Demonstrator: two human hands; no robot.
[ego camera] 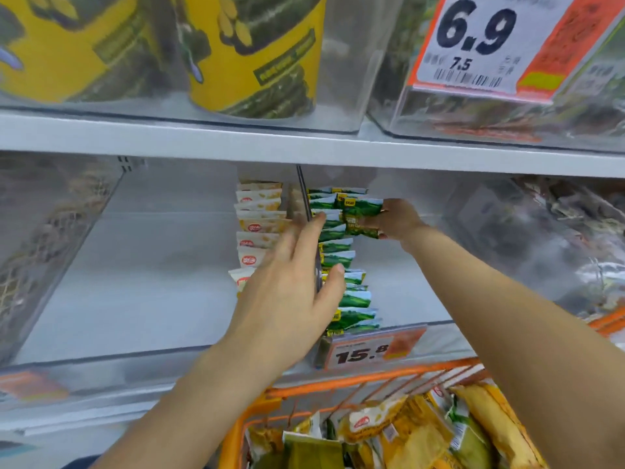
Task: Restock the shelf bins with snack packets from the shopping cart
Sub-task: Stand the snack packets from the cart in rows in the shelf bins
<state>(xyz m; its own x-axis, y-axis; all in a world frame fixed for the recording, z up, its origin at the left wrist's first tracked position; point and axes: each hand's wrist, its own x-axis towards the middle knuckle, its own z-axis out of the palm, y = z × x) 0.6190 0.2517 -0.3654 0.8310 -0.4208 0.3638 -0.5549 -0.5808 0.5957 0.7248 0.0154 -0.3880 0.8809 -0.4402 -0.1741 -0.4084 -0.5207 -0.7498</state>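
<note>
Nearest the lens, at the bottom edge, sits the orange wire shopping cart [372, 379], its basket heaped with yellow, cream and green foil snack packets [416, 434]. Both bare forearms reach over its front rail toward the clear plastic shelf bin [399, 265] on the lower white shelf.

Deep in that bin, near its back wall, the right hand [397, 220] pinches a small green-and-white snack packet [360, 214], thumb and fingers clamped on its right end. This packet lies with its long axis across the bin, left to right, at the far end of the row of matching green packets [351, 299] that runs from the back toward the front lip, where an orange price label reading 15.8 [372, 350] hangs.

Its partner, the left hand [294, 289], is spread flat with fingers straight and apart, holding nothing; its fingertips lie against the thin clear divider [306, 198] between the green row and the neighbouring cream-and-yellow packets [258, 214].

By my reading, the packet is being seated at the rear of the row. What matters is that the row lies just left of and below the grip, so the right hand is the one placed to settle it, while the left steadies the divider side.
</note>
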